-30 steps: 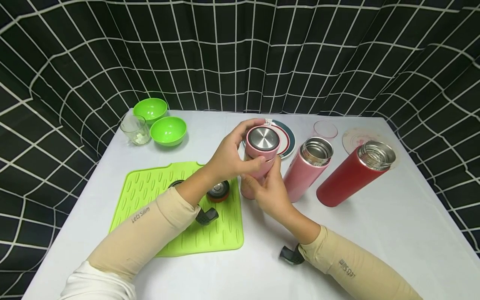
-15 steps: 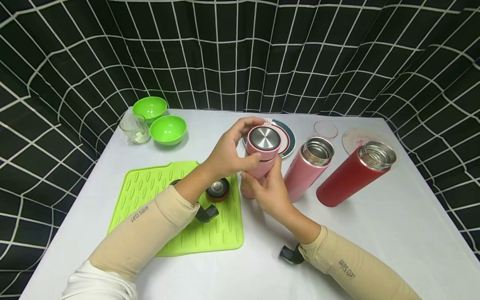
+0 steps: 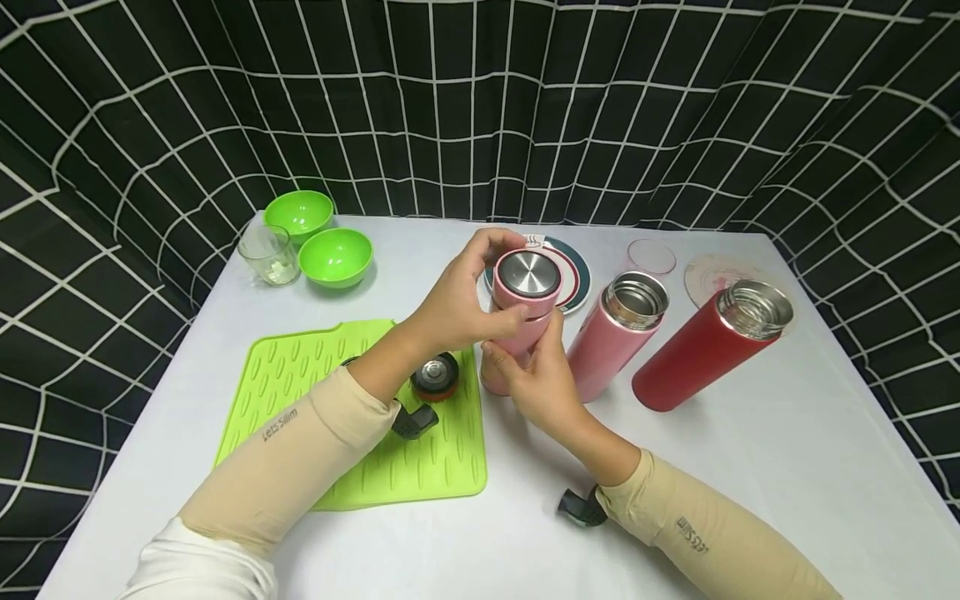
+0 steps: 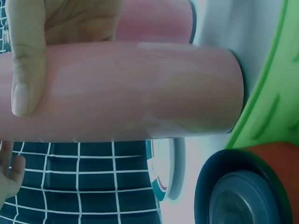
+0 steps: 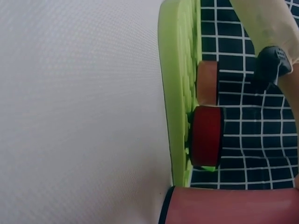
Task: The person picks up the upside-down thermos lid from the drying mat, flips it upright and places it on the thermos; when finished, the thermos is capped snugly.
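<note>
Near the middle of the table a pink thermos (image 3: 519, 337) stands upright, its pink lid with a brushed metal top (image 3: 528, 273) sitting on the mouth. My left hand (image 3: 465, 304) grips the lid from the left, thumb across its front. Lower down, my right hand (image 3: 546, 385) holds the thermos body, which spans the left wrist view. To the right are an open pink thermos (image 3: 609, 350) and an open red thermos (image 3: 701, 350), bare steel rims up. A black and red lid (image 3: 435, 377) lies on the green mat (image 3: 288, 367); another lid (image 5: 207, 83) is mostly hidden behind my left forearm.
Two green bowls (image 3: 336, 258) and a drinking glass (image 3: 270, 254) stand at the back left. Behind the thermoses are a dark-rimmed plate (image 3: 573, 258), a pink-rimmed glass (image 3: 651, 257) and a pale plate (image 3: 705, 279). A black gridded curtain (image 3: 480, 108) surrounds the table.
My left thumb has shifted slightly along the front of the lid. Both hands keep their hold, and the thermos stays in place.
</note>
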Available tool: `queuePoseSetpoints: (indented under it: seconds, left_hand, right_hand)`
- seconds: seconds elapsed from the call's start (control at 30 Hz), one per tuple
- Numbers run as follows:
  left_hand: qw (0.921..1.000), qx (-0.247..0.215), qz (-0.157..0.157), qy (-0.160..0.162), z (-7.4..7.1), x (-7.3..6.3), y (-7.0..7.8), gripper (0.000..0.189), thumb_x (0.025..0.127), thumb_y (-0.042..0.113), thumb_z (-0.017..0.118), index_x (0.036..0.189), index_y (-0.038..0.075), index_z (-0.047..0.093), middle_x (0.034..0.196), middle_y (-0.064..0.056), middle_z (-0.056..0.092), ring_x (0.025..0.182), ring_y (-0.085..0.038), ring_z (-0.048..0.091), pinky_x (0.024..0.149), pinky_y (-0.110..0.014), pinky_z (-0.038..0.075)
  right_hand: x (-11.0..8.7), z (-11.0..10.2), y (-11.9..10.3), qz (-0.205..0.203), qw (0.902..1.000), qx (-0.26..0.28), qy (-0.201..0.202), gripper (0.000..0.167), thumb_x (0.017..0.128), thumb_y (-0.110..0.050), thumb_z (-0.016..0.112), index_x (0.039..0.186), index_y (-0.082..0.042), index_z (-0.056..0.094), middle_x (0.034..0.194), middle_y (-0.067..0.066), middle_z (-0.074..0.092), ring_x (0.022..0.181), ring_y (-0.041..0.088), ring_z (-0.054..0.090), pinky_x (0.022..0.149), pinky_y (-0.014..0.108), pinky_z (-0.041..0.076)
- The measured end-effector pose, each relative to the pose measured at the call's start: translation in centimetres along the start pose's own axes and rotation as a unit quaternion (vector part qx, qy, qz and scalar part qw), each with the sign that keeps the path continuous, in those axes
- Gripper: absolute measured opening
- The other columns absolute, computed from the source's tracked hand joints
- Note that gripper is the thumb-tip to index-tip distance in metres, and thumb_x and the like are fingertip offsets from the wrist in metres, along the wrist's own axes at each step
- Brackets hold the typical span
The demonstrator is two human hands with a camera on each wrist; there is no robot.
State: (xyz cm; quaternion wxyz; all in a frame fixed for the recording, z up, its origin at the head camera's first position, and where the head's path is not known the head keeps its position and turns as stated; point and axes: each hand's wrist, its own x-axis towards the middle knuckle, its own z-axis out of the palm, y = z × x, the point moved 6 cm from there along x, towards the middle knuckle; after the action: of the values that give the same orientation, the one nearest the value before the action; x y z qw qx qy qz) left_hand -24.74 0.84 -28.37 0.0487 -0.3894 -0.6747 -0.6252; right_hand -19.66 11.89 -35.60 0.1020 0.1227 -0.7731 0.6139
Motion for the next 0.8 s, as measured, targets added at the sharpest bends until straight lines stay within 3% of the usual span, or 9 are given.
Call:
queuePoseSetpoints:
  seconds: [0.3,0.57,0.7,0.8]
  left_hand:
    - [0.9999,-0.002,0.007,-0.008,0.1,0.2,0.2,0.073,0.072,0.022,0.072,0.131,-0.004,0.037,0.129,-0.016,0.049,0.120,-0.024,0.047,0.105,-0.037,0.036]
    - [0.9998,-0.006,-0.010,-0.016,0.4,-0.1,0.0,0.074,0.072,0.018,0.075,0.130,0.000,0.032,0.129,-0.015,0.049,0.118,-0.020,0.049,0.105,-0.038,0.036]
    - [0.9996,0.016,-0.021,-0.012,0.3,0.0,-0.1,0.073,0.071,0.019,0.079,0.130,0.001,0.040,0.128,-0.010,0.051,0.116,-0.018,0.051,0.102,-0.038,0.040]
    - [0.9993,0.008,-0.032,-0.019,0.2,0.1,-0.3,0.074,0.071,0.020,0.079,0.133,0.000,0.043,0.129,-0.008,0.052,0.116,-0.018,0.051,0.102,-0.039,0.040]
  right_hand:
    - [0.0,-0.1,0.1,-0.010,0.9999,-0.001,0.005,0.073,0.086,-0.002,0.073,0.139,-0.008,0.024,0.135,0.006,0.047,0.126,0.015,0.048,0.107,0.032,0.036]
    - [0.0,-0.1,0.1,-0.013,0.9999,0.003,0.000,0.074,0.087,0.000,0.071,0.141,-0.008,0.022,0.136,0.008,0.047,0.126,0.016,0.047,0.108,0.032,0.035]
    - [-0.2,0.0,-1.8,-0.009,0.9999,0.009,-0.003,0.073,0.087,0.006,0.068,0.141,-0.002,0.020,0.138,0.015,0.045,0.128,0.021,0.047,0.108,0.033,0.035]
    - [-0.4,0.1,-3.4,-0.005,0.9999,0.011,-0.005,0.072,0.086,0.009,0.067,0.139,0.003,0.019,0.137,0.021,0.044,0.127,0.026,0.047,0.108,0.034,0.035]
